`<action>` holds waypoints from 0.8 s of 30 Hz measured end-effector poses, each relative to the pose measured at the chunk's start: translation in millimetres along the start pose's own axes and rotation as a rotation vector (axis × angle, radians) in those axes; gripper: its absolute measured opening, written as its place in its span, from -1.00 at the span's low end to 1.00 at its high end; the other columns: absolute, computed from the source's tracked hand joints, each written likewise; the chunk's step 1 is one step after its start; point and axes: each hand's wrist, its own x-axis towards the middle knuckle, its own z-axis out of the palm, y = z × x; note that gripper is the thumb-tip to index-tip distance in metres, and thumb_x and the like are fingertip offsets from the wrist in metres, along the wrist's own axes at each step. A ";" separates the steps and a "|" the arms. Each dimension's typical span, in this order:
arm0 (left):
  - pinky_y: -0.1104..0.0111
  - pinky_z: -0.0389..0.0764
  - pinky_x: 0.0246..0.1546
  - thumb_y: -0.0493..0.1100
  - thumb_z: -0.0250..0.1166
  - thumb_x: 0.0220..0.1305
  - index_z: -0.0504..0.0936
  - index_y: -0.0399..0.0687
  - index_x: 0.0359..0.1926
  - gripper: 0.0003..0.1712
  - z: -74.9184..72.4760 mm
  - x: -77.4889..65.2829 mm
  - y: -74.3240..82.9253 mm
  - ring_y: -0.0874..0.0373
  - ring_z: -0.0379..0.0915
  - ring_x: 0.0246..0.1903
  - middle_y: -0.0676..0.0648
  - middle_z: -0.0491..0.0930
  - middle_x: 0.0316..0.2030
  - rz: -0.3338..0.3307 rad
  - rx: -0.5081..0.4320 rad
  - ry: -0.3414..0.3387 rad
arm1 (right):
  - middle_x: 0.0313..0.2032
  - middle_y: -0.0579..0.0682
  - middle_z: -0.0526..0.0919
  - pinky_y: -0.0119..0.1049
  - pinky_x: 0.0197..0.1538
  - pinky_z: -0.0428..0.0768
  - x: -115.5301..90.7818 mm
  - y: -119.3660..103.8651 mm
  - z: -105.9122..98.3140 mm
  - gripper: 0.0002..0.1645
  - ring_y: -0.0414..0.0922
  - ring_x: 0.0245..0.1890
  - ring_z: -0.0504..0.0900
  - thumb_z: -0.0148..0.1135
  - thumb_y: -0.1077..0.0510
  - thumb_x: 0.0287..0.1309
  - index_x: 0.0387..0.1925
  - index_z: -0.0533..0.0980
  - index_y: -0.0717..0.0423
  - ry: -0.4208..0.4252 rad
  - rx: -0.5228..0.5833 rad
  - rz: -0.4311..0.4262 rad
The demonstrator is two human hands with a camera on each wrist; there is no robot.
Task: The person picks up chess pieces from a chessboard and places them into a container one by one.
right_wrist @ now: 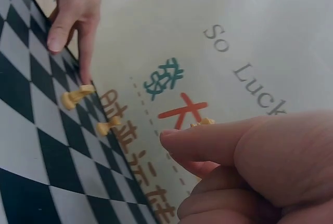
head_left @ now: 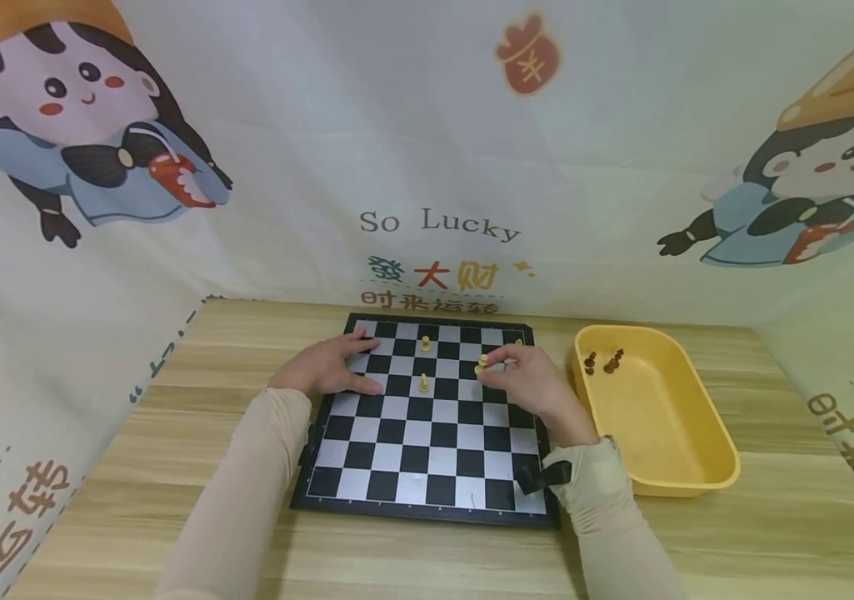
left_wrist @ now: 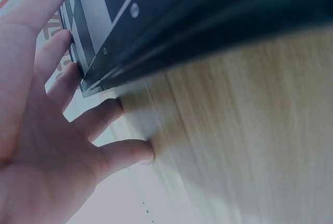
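Head view finds one small pale-yellow chess piece (head_left: 480,368) at the right side of the black-and-white chequered chessboard (head_left: 412,483), pinched between thumb and forefinger of the right hand (head_left: 535,385); whether its base touches a square cannot be told. The left hand (head_left: 329,367) is spread, thumb and forefinger resting on the board's left side, gripping nothing. Two further pale-yellow pieces (head_left: 424,384) stand on the board, and a third shows partly beyond the right hand. Right of the board, a yellow round-cornered tub (head_left: 659,425) on the pale wood-grain counter (head_left: 142,467) holds small dark-brown pieces (head_left: 612,362). Judged by appearance, the pinched piece is light, stiff and smooth, unlikely to break but easily tipped; the sound hold is a fingertip pinch high on its body, clear of the base. Left wrist view alone discloses the outer fingertips at the counter beside the board's edge. Right wrist view shows the curled lower fingers and two standing pieces in profile, though the thumb hides most of the held piece.
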 end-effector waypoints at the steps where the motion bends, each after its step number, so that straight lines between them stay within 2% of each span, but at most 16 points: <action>1: -0.14 0.07 0.59 0.31 0.52 0.05 0.22 0.26 0.57 0.12 0.0 -0.1 0.1 -0.19 -0.22 0.64 0.03 -0.14 0.66 -0.001 -0.001 0.001 | -0.69 -0.14 0.28 -0.37 -0.54 0.21 -1.2 -1.1 -2.2 -0.69 -0.16 -0.65 0.26 0.39 0.09 0.22 -0.05 0.65 0.15 -0.001 -0.004 0.001; 6: -0.14 0.06 0.59 0.31 0.52 0.04 0.23 0.25 0.57 0.12 0.9 0.5 0.9 -0.19 -0.22 0.64 0.04 -0.14 0.66 0.001 -0.004 -0.002 | -0.66 -0.14 0.25 -0.37 -0.52 0.22 -7.4 -5.6 -13.0 -0.68 -0.15 -0.63 0.25 0.38 0.07 0.24 -0.02 0.62 0.12 0.002 0.019 0.019; 12: -0.13 0.06 0.59 0.31 0.52 0.05 0.22 0.23 0.57 0.12 -0.2 2.2 0.8 -0.19 -0.22 0.64 0.01 -0.14 0.66 0.018 0.004 -0.001 | -0.47 -0.11 0.34 -0.30 -0.31 0.34 -13.8 -6.2 -28.2 -0.65 -0.09 -0.36 0.34 0.36 0.01 0.28 0.02 0.60 0.08 0.012 0.045 0.020; 19: -0.13 0.06 0.59 0.30 0.52 0.06 0.22 0.23 0.57 0.11 -2.6 0.5 0.5 -0.19 -0.22 0.64 0.02 -0.14 0.66 0.007 0.013 -0.002 | -0.58 -0.13 0.24 -0.36 -0.50 0.20 -16.0 -2.1 -51.2 -0.58 -0.13 -0.58 0.24 0.33 0.01 0.30 0.10 0.58 0.11 0.020 0.001 -0.001; 22: -0.14 0.06 0.59 0.32 0.51 0.06 0.22 0.23 0.57 0.12 -1.5 0.2 0.2 -0.20 -0.22 0.64 0.01 -0.14 0.66 0.010 0.016 -0.006 | -0.58 -0.14 0.26 -0.37 -0.53 0.22 -16.6 -0.2 -60.4 -0.58 -0.14 -0.61 0.25 0.32 0.01 0.31 0.12 0.57 0.11 0.023 -0.009 0.010; 24: -0.14 0.05 0.59 0.32 0.51 0.06 0.21 0.23 0.57 0.12 -1.0 -0.4 -0.1 -0.20 -0.22 0.64 0.01 -0.15 0.66 0.009 0.008 -0.007 | -0.56 -0.14 0.29 -0.36 -0.48 0.27 -17.3 0.7 -66.5 -0.56 -0.15 -0.57 0.29 0.30 -0.01 0.32 0.12 0.56 0.13 0.027 -0.035 0.004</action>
